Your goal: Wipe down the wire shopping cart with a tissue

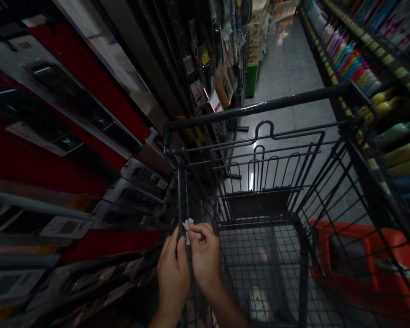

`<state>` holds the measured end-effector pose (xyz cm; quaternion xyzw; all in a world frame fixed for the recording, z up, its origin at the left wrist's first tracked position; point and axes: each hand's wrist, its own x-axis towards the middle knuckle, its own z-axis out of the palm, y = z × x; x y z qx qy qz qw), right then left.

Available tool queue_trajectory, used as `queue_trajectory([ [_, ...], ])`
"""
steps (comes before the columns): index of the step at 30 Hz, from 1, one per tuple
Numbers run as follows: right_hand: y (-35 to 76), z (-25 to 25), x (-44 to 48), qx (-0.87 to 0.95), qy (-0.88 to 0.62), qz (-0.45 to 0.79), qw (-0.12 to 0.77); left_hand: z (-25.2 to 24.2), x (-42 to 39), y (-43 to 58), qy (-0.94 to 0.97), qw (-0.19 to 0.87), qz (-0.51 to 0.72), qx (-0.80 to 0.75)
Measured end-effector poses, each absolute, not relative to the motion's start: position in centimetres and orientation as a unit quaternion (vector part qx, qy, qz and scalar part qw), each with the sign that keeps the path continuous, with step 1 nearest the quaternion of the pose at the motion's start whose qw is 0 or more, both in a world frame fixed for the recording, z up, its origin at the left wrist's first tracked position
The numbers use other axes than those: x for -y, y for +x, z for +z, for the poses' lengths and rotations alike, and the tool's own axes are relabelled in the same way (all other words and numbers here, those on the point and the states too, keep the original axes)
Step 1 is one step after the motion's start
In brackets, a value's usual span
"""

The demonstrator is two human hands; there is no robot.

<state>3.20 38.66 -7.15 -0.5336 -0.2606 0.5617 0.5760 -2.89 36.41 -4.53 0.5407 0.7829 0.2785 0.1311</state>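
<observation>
A black wire shopping cart (259, 109) fills the middle of the head view, its basket bare. Low in the frame my left hand (172, 275) and my right hand (205, 255) meet at the cart's near-left corner post (179, 191). Both hands are closed in a pinch around a small white scrap, paper or cloth (187, 225), held against the upright wire. The left hand's fingers are outside the wire, the right hand's inside the basket. What the scrap is exactly cannot be made out.
Dark store aisle. Shelves of red and black boxed goods (71, 136) run close along the left. Shelves of coloured bottles (389, 109) line the right. An orange item (362, 269) lies on the floor beyond the cart's right side. Grey tiled floor (287, 68) stretches ahead.
</observation>
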Motion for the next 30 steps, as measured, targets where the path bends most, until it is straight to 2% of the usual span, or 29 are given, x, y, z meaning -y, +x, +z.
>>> queue_trajectory([
  [5,3.1,-7.9,-38.3,0.285,-0.526,0.557,0.576,-5.1,-36.0,-3.3,0.503,0.144,0.287,-0.802],
  [17,3.9,-16.2,-35.0,0.306,-0.606,0.519,0.52,-4.9,-36.1,-3.2,0.481,0.149,0.291,-0.814],
  [25,3.8,-17.0,-35.1,0.276,-0.653,0.502,0.495,-4.6,-36.3,-2.8,0.524,0.142,0.317,-0.778],
  [30,4.0,-15.4,-35.3,0.258,-0.652,0.514,0.495,-4.5,-36.2,-2.7,0.53,0.143,0.322,-0.771],
])
